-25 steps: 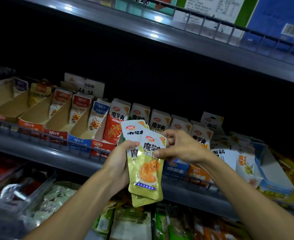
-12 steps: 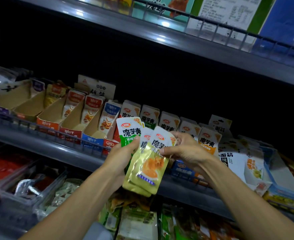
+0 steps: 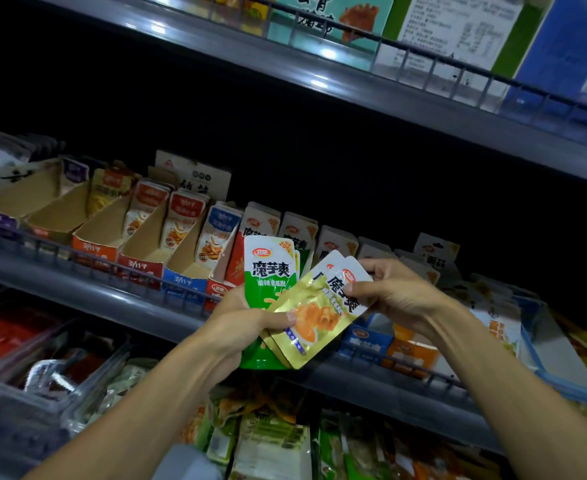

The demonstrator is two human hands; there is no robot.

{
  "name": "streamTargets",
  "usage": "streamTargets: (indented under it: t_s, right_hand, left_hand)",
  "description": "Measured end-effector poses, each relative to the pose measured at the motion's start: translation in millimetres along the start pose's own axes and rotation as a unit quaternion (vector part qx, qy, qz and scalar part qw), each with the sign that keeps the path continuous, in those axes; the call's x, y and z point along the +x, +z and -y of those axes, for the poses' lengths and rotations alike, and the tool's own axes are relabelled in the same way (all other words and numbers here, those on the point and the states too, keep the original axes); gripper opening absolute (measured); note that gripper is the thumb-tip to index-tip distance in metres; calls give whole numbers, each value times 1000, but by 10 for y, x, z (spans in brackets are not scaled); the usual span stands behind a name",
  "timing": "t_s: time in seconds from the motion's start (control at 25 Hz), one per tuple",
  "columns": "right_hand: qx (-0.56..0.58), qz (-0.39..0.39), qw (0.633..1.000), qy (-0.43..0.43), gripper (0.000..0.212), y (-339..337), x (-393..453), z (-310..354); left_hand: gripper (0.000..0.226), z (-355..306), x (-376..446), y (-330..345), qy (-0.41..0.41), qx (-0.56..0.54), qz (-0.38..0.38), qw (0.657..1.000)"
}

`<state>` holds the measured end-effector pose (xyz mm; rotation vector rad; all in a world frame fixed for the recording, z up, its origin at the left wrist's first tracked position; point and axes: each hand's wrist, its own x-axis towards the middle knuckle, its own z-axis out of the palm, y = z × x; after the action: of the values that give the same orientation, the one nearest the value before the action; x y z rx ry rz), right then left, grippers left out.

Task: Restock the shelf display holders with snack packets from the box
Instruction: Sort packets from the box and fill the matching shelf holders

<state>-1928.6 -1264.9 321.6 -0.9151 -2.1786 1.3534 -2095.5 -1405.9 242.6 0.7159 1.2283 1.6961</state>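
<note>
Packets are being sorted in front of shelf: green packet [image 3: 267,271] gripped by left hand [image 3: 247,327], yellow packets [image 3: 314,317] pinched by right hand [image 3: 396,292] fingers. Left-side holders [image 3: 139,237] are sitting approx. half-empty; restocking prob. mid-way.

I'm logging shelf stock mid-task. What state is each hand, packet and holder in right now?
left hand: grips the green packet and the gold ones' bottoms.
right hand: pinches the gold packets' tops.
green packet: upright, held.
gold packets: tilted right, fanned, held by both hands.
left holders: mostly empty in front, packets at back.
holders behind hands: stocked, upright packets.
</note>
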Motion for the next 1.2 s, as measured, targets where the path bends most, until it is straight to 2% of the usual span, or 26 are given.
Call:
streamTargets:
  t_s: [0.08, 0.16, 0.28, 0.52, 0.72, 0.84, 1.0, 1.12, 1.2]
  right_hand:
    - [-68, 16, 998, -8, 14, -96, -25, 30]
    - [-110, -15, 994, -24, 5, -219, -60, 67]
    - [-172, -91, 980, -41, 7, -414, -86, 125]
    - [-215, -146, 965, -38, 4, -398, 30, 268]
    - [-309, -160, 937, -44, 26, -381, 289, 393]
    - [-314, -186, 931, -13, 13, -478, 325, 490]
    - [-365, -196, 910, 2, 18, -456, 390, 464]
    - [-386, -171, 906, -27, 52, -259, 520, 277]
    - [-424, -152, 891, -55, 53, -139, 611, 163]
  left_hand:
    - [34, 13, 4, 7, -8, -4, 8, 1000]
    - [26, 20, 16, 6, -6, -6, -5, 1000]
    - [21, 2, 46, -20, 9, -5, -24, 1000]
    - [12, -87, 45, 11, 12, -36, -28, 999]
    - [16, -112, 96, -25, 15, -30, -38, 999]
    - [14, -121, 112, -65, 11, -27, -34, 999]
    - [12, -119, 110, -75, 14, -29, -37, 999]
    - [17, -116, 102, -44, 4, -27, -26, 999]
    - [18, -110, 105, -28, 1, -26, -22, 999]
